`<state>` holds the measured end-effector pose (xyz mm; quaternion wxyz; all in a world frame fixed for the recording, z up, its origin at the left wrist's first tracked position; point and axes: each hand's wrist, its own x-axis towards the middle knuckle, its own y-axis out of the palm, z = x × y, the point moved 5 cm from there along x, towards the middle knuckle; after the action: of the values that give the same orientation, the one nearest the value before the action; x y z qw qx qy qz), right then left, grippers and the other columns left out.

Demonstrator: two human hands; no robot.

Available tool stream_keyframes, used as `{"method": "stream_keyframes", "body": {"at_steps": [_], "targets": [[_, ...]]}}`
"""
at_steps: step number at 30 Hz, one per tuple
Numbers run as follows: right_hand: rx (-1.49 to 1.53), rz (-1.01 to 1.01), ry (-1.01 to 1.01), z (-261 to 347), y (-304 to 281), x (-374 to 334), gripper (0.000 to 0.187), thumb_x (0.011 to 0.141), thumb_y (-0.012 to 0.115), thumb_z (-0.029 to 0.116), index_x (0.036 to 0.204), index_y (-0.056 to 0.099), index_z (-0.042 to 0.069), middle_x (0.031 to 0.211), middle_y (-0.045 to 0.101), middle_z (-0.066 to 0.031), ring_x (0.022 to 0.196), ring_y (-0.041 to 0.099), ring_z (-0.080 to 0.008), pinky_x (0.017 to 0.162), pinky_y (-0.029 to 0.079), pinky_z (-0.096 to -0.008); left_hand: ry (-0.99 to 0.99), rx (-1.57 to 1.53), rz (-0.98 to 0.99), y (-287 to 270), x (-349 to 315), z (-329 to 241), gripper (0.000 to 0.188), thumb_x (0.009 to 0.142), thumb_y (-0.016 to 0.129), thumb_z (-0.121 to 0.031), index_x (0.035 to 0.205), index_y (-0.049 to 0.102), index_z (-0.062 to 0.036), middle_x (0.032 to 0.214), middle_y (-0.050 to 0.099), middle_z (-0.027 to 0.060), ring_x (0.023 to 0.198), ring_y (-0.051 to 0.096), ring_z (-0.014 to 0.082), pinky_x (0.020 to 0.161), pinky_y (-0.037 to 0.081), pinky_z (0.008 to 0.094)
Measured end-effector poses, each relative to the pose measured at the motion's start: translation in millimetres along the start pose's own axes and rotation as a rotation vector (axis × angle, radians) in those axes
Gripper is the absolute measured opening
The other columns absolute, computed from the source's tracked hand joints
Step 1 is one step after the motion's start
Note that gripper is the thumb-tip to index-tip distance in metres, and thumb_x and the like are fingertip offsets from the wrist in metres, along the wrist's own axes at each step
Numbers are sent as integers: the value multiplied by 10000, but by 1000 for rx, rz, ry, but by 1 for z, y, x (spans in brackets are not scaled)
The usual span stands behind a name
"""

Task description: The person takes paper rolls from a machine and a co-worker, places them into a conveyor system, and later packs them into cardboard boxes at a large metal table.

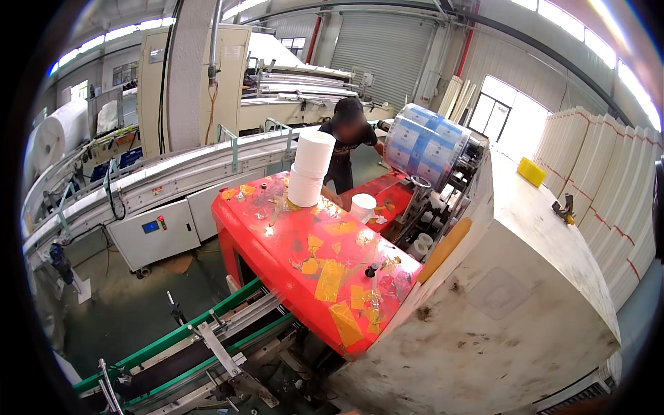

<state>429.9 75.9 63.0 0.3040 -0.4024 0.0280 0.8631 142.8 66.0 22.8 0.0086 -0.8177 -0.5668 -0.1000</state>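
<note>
Neither of my hands shows in the head view. In front of me stands a machine with a red cover (277, 238), patched with torn yellow tape. Two white paper rolls (309, 169) are stacked upright on its far left part. A shorter white roll (363, 207) stands near the cover's far edge. Behind the cover a person (344, 138) in a dark cap and dark top leans toward the machine, one arm reaching to a large roll of blue-and-white printed film (427, 146) mounted on it.
A conveyor with green side rails (173, 339) runs at lower left. The big off-white machine housing (477, 332) fills the right, with a yellow block (531, 172) on top. Tall stacks of pale boards (602, 187) line the right wall. Another conveyor (159, 197) crosses behind.
</note>
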Motion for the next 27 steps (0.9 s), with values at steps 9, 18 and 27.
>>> {"method": "stream_keyframes", "body": {"at_steps": [9, 18, 27], "targets": [[-148, 67, -122, 10, -2, 2, 479, 881, 660, 350, 1192, 621, -12, 1131, 676, -142, 1031, 602, -222, 918, 461, -375, -119, 71, 23, 1, -3, 14, 259, 794, 728, -254, 822, 602, -30, 701, 568, 90, 678, 475, 125, 630, 415, 348], [94, -4, -137, -13, 21, -5, 430, 886, 662, 328, 1176, 590, 18, 1110, 606, -152, 1059, 544, -230, 915, 424, -370, -179, 92, 191, 12, -12, 92, 397, 878, 648, -238, 1203, 574, -22, 1047, 646, 116, 967, 581, 207, 886, 450, 339], [243, -120, 2, -31, -45, -71, 366, 891, 682, 239, 1207, 633, 60, 1072, 681, -11, 925, 599, -108, 861, 488, -300, 147, 544, 349, 65, 33, 3, 389, 912, 557, -490, 1107, 672, -173, 883, 687, 165, 795, 656, 363, 693, 512, 420]]}}
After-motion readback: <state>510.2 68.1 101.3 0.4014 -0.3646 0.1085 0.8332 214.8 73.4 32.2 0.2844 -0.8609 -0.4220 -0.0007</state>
